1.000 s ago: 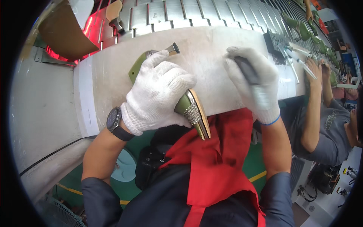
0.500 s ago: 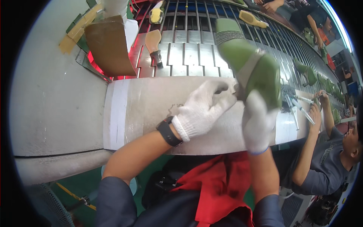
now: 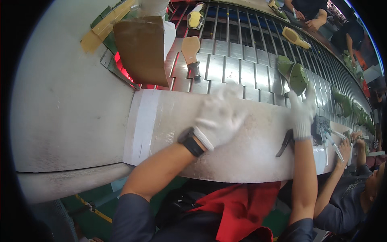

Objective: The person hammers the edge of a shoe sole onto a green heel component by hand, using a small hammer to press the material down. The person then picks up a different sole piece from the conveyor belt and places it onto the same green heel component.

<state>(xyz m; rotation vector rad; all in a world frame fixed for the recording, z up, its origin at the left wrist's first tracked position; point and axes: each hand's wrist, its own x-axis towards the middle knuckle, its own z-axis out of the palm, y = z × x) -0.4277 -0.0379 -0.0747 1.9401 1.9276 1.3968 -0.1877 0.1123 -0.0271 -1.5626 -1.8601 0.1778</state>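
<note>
A green shoe upper (image 3: 293, 74), stretched over a form, is at the metal-slatted conveyor beyond the table. My right hand (image 3: 302, 113), in a white knit glove, reaches out to it, with thumb and fingers around its near end. Above the pale worktable (image 3: 250, 161) my left hand (image 3: 221, 117), also gloved, is blurred by motion. Its thumb and fingers stand apart, and I see nothing between them. A dark curved tool (image 3: 285, 143) lies on the table just left of my right forearm.
On the conveyor (image 3: 225, 72) lie a tan sole-shaped piece (image 3: 191, 50), yellow shoe forms (image 3: 296, 37) and more green uppers (image 3: 342, 103). A brown board (image 3: 141, 52) stands at the left. Slender white-and-blue tools (image 3: 332, 143) lie near a co-worker's hands (image 3: 344, 151) at the right.
The green shoe upper has gone from above the table, close to me, out to the conveyor with my right hand. My left hand has come away from it. The view has shifted.
</note>
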